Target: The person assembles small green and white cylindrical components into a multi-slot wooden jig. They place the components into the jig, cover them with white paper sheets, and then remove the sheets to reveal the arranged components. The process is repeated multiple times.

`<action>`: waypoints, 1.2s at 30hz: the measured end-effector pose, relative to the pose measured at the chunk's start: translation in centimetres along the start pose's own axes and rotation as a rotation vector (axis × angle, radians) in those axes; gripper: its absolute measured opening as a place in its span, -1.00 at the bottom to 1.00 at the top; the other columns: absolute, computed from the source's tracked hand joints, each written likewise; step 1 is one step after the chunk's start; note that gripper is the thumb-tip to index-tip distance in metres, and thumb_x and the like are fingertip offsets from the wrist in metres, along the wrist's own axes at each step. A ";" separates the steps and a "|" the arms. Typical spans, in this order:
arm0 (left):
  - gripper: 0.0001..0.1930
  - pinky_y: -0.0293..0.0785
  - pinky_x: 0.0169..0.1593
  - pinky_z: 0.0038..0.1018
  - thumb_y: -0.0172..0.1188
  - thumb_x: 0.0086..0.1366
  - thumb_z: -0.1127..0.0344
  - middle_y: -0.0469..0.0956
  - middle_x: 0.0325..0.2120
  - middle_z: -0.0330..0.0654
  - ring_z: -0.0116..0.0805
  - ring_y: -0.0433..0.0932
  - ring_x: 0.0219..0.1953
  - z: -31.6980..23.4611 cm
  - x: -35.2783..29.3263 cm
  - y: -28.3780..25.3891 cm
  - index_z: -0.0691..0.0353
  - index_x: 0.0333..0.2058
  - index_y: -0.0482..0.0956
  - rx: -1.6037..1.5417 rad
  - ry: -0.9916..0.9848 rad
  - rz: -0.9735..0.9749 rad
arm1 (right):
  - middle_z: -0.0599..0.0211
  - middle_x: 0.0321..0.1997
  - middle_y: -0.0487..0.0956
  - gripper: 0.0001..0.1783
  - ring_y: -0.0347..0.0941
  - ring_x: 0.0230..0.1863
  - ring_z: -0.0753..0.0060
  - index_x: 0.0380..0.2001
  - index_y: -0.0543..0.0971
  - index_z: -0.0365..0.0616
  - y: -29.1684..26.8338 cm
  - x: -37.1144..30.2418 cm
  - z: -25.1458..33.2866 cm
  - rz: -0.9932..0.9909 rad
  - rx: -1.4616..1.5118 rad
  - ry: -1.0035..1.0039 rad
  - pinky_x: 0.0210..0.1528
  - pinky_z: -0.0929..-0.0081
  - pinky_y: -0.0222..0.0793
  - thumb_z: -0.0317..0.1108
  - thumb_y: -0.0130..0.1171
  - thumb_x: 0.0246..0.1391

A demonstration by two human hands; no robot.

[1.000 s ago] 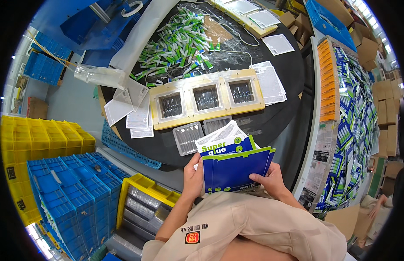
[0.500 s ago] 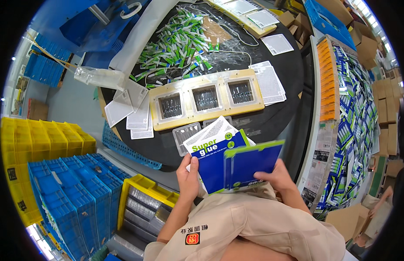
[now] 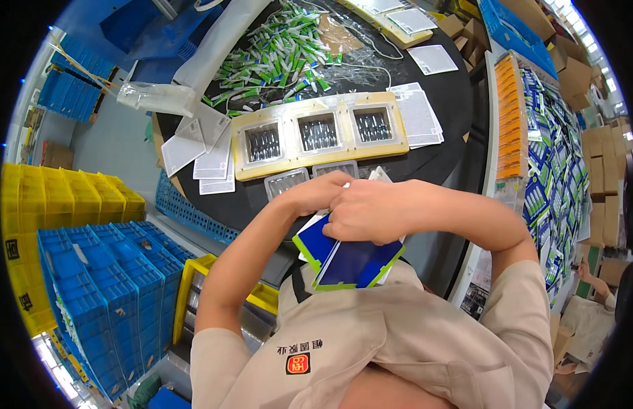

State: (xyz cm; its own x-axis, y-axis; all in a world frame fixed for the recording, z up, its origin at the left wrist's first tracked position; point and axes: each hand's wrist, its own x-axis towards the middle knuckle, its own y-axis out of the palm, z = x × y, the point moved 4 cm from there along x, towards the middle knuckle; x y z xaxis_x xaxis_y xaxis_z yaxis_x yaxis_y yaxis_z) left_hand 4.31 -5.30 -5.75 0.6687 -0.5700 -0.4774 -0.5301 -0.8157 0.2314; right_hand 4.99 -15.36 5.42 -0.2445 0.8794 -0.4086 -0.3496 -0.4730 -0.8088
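Against my lap and the near table edge is a small stack of blue cards with green edges (image 3: 361, 262), with white cards peeking out beneath. My left hand (image 3: 318, 193) is closed at the far end of the stack. Overlapping it, my right hand (image 3: 371, 213) has its fingers curled over the cards' top edge. The hands hide what the fingertips grip. Just beyond lie clear plastic blister trays (image 3: 287, 183), partly covered by my hands. Behind them stands a pale yellow fixture (image 3: 348, 129) with three windows, each filled with small dark-and-clear pieces.
A heap of green-and-white glue tubes (image 3: 275, 68) covers the far table. White printed cards lie left (image 3: 211, 162) and right (image 3: 420, 119) of the fixture. Blue crates (image 3: 112, 293) and yellow crates (image 3: 64, 211) stand at left. Packaged cards (image 3: 552, 184) fill a long bin at right.
Both hands have moved from the sides of the cards to their far edge and come together there. The cards have turned, so their green edges now face me.
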 end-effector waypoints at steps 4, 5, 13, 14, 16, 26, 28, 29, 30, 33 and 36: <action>-0.73 0.44 -0.26 -0.61 0.15 0.41 0.26 0.65 -0.25 -0.27 -0.62 0.52 -0.23 -0.2 -0.5 -0.1 0.33 -0.11 0.68 -0.190 0.009 -0.042 | 0.05 -0.16 0.59 -0.44 0.54 0.01 0.01 -0.11 0.47 -0.27 0.6 0.8 -0.3 -0.097 0.102 0.030 -0.09 0.16 0.50 -0.57 0.38 -0.30; -0.73 0.46 -0.24 -0.59 0.15 0.43 0.24 0.63 -0.26 -0.29 -0.61 0.52 -0.24 0.0 -0.6 -0.3 0.33 -0.12 0.68 -0.181 -0.025 -0.057 | 0.03 -0.13 0.59 -0.39 0.53 0.03 -0.02 -0.07 0.45 -0.27 0.8 0.2 -0.3 -0.176 0.142 0.050 -0.07 0.17 0.50 -0.57 0.40 -0.31; -0.53 0.53 -0.16 -0.63 0.11 0.46 -0.05 0.66 -0.20 -0.25 -0.57 0.59 -0.22 0.5 -1.3 -0.6 0.29 -0.03 0.67 -0.093 -0.113 -0.136 | 0.13 -0.13 0.54 -0.43 0.44 0.08 0.00 -0.14 0.43 -0.25 2.3 -2.4 -0.2 -0.479 0.223 0.222 0.05 0.12 0.44 -0.48 0.47 -0.28; -0.52 0.54 -0.14 -0.62 0.13 0.45 -0.05 0.66 -0.17 -0.23 -0.55 0.60 -0.20 0.6 -1.4 -0.6 0.30 0.00 0.65 -0.034 -0.095 -0.127 | 0.17 -0.15 0.54 -0.44 0.42 0.10 0.02 -0.15 0.44 -0.23 2.6 -3.0 0.1 -0.418 0.192 0.244 0.08 0.10 0.39 -0.45 0.48 -0.27; -0.50 0.55 -0.06 -0.57 0.21 0.41 0.00 0.66 -0.10 -0.13 -0.48 0.61 -0.12 1.2 -1.4 -0.9 0.36 0.06 0.61 -0.011 -0.069 -0.155 | 0.25 -0.18 0.55 -0.46 0.38 0.14 0.08 -0.16 0.46 -0.18 3.7 -5.1 1.2 -0.380 0.111 0.265 0.12 0.06 0.31 -0.40 0.48 -0.25; -0.62 0.54 -0.08 -0.57 0.32 0.34 0.24 0.67 -0.21 -0.23 -0.55 0.60 -0.19 6.7 -4.5 -2.4 0.42 0.01 0.61 -0.198 0.000 -0.252 | -0.06 -0.20 0.66 -0.49 0.58 -0.21 -0.16 0.03 0.50 -0.23 13.1 -19.5 -5.6 -1.068 0.833 0.684 -0.13 0.24 0.51 -0.50 0.38 -0.03; -0.63 0.54 -0.08 -0.57 0.31 0.35 0.27 0.67 -0.20 -0.24 -0.56 0.60 -0.20 7.3 -5.4 -2.2 0.41 0.01 0.61 -0.276 0.000 -0.299 | 0.00 -0.12 0.67 -0.50 0.61 -0.18 -0.17 0.05 0.47 -0.24 13.6 -22.2 -9.8 -1.183 0.451 1.156 -0.09 0.20 0.53 -0.47 0.32 0.00; -0.64 0.55 -0.09 -0.57 0.31 0.35 0.28 0.67 -0.19 -0.23 -0.56 0.61 -0.20 7.4 -5.7 -2.0 0.41 0.02 0.61 -0.336 0.012 -0.298 | 0.07 -0.07 0.66 -0.59 0.62 -0.16 -0.16 -0.02 0.47 -0.21 13.8 -22.9 -12.0 -1.013 0.111 1.504 -0.07 0.11 0.54 -0.46 0.25 0.01; -0.63 0.57 -0.11 -0.55 0.30 0.35 0.30 0.68 -0.19 -0.22 -0.56 0.62 -0.22 7.7 -6.0 -1.9 0.41 0.04 0.60 -0.336 -0.032 -0.310 | 0.09 -0.09 0.65 -0.64 0.64 -0.18 -0.12 -0.06 0.47 -0.19 13.8 -22.4 -14.4 -0.959 0.004 1.543 -0.11 0.10 0.56 -0.44 0.23 0.03; -0.67 0.57 -0.12 -0.54 0.29 0.35 0.33 0.68 -0.21 -0.20 -0.53 0.63 -0.24 8.1 -7.1 -1.5 0.40 0.01 0.61 -0.343 -0.016 -0.412 | 0.15 -0.19 0.62 -0.82 0.66 -0.32 0.04 -0.22 0.49 -0.12 13.1 -18.2 -21.5 -0.827 -0.373 1.548 -0.28 0.20 0.63 -0.40 0.19 0.09; -0.72 0.57 -0.17 -0.56 0.29 0.34 0.36 0.69 -0.25 -0.20 -0.52 0.64 -0.28 8.8 -8.6 -1.3 0.41 -0.04 0.64 -0.342 0.017 -0.462 | 0.24 -0.22 0.61 -0.82 0.62 -0.21 0.21 -0.18 0.55 -0.08 12.9 -13.1 -27.5 -0.705 -0.485 1.608 -0.32 0.39 0.62 -0.34 0.14 0.15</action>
State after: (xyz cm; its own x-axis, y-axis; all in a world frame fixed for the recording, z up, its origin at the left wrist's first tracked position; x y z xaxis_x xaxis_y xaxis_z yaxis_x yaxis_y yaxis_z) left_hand -5.35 1.54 -9.34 0.8010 -0.1457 -0.5807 0.0159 -0.9644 0.2640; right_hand 28.54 -31.48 -11.33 0.9300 0.2152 0.2981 0.3454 -0.2333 -0.9090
